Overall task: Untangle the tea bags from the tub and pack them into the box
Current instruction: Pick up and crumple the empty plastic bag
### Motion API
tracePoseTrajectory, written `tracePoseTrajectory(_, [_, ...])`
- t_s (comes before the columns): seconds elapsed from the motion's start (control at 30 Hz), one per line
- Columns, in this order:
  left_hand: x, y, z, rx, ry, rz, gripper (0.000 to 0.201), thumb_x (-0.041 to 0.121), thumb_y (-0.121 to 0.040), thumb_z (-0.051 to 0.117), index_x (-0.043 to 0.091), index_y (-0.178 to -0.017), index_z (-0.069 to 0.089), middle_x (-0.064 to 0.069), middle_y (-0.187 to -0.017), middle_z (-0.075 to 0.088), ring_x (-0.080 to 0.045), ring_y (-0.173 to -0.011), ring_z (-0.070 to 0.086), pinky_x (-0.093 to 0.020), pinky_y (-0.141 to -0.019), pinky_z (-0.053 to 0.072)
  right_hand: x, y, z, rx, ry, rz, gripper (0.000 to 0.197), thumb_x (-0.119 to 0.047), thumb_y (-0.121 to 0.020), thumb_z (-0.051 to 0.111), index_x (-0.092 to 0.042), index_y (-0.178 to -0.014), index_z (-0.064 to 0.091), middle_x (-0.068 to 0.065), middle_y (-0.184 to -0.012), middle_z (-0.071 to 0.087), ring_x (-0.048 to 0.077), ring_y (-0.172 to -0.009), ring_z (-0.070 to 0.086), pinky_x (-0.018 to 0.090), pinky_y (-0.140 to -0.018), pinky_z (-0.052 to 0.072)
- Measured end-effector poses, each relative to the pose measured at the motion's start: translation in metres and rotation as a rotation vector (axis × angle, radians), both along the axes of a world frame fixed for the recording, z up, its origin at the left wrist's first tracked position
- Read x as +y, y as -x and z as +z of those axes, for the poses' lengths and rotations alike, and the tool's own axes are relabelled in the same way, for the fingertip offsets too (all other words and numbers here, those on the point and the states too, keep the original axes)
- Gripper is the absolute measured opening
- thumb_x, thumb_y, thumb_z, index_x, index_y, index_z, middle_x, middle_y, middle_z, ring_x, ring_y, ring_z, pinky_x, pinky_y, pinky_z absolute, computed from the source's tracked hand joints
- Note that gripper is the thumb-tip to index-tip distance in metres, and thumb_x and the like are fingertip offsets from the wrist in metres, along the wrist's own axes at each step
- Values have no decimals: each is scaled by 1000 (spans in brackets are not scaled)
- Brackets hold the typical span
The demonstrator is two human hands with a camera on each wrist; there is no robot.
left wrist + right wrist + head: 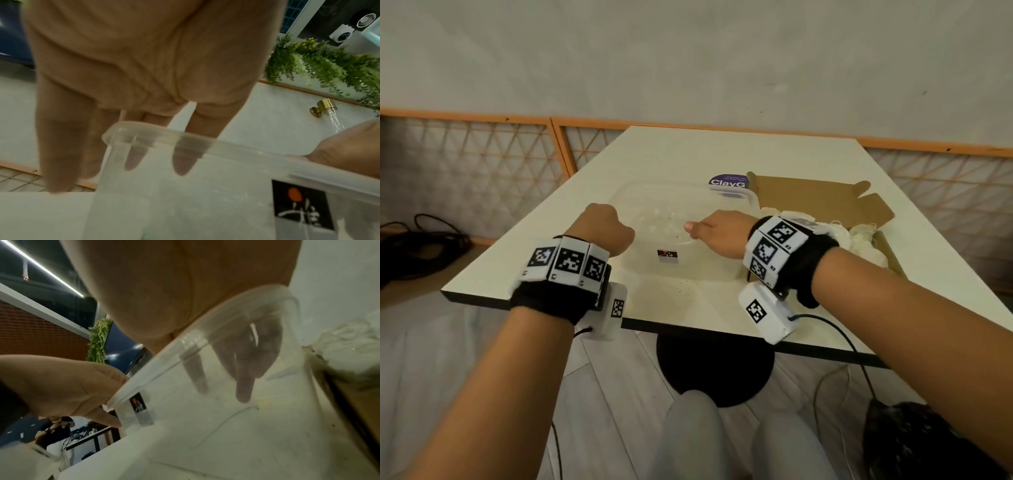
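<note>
Both hands are grasping the clear tub (674, 240) standing mid-table (722, 150). The left hand (602, 229) is hooking its fingers (180, 164) over the near-left corner rim; the right hand (719, 233) is dipping fingers (244, 386) inside, thumb (61, 386) outside. Tea bags (866, 240) are lying in the cardboard box (825, 198) just right of the tub.

**Wrist bands, tags and camera pods**

Both forearms are bare. The left hand (602, 228) and right hand (717, 233) each sit beyond a black fabric wrist band (551, 301) carrying white blocks printed with black square-patterned tags (567, 262). A white tagged camera pod (765, 313) hangs under each wrist, trailing a thin dark cable (835, 329). The legs wear what look like light grey trousers (688, 442).
</note>
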State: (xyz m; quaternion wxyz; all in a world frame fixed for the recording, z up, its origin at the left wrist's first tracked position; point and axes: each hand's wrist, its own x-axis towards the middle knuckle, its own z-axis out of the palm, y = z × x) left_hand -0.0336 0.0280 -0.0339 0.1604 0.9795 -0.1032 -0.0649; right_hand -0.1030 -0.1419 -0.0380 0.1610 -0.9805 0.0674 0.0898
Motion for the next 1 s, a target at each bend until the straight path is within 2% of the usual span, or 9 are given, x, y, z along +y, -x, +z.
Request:
tracePoseTrajectory(0.1, [7,1,-1,-134,223,-7,52,33,-95,54,5,-137,45,-13,-148,36,-29,-129,42,-37,-101,35,-8,11,4,-210,-210,-9,51,-39,-99,31,3,-95,60,17,-100,59,29,-95,58,43,-95,43])
tracePoseTrajectory(0.2, [12,9,11,-271,567,-68,59,43,-89,61,12,-137,46,-5,-147,38,-19,-137,35,-36,-109,29,-23,41,12,-514,-324,11,35,-26,-99,37,-8,-119,59,1,-129,48,16,-115,50,35,-104,40])
tracePoseTrajectory(0.3, [0,21,24,73,852,-207,45,39,-87,64,16,-124,57,5,-123,61,-11,-114,58,-31,-93,48,-34,66,16,-714,-401,52,28,-13,-98,42,-13,-116,62,-11,-125,48,6,-110,51,27,-98,43])
tracePoseTrajectory(0.43, [-27,34,29,213,1087,-320,12,16,-86,68,14,-95,61,-12,-99,73,-13,-80,69,-23,-61,53,-53,85,22,-919,-732,-117,26,-8,-88,60,-32,-97,61,-11,-111,55,4,-103,55,22,-89,48])
tracePoseTrajectory(0.53, [-48,45,26,193,1124,-373,27,2,-84,68,16,-73,47,-14,-90,71,-14,-71,67,-22,-48,49,-72,95,26,-718,-1172,-386,46,-13,-79,69,-26,-117,46,-2,-113,57,16,-104,60,34,-87,53])
tracePoseTrajectory(0.67, [-74,61,18,93,1004,-353,36,-7,-81,65,14,-62,44,-12,-91,65,-10,-67,65,-26,-46,53,-76,110,29,-345,-1410,-341,56,-13,-71,64,-7,-125,48,7,-108,67,18,-85,69,33,-69,60])
tracePoseTrajectory(0.8, [-92,81,16,135,836,-345,14,16,-88,64,9,-98,59,-7,-95,63,-21,-72,66,-23,-46,52,-80,120,27,-672,-789,-301,35,8,-77,64,-21,-85,47,-6,-82,55,-3,-53,52,11,-45,41])
tracePoseTrajectory(0.9, [-97,102,17,636,1018,-358,35,25,-90,62,12,-120,52,-8,-108,69,-23,-71,72,-21,-51,54,-85,131,16,-848,-228,-317,32,11,-76,51,-21,-78,45,-3,-70,45,0,-54,42,4,-51,33])
tracePoseTrajectory(1.0, [-100,116,19,1095,1184,-473,46,43,-83,54,17,-120,59,-7,-112,70,-26,-89,71,-31,-64,60,-82,141,1,-1008,-2,-243,31,13,-66,49,-13,-82,55,-1,-78,47,6,-66,32,3,-64,30])
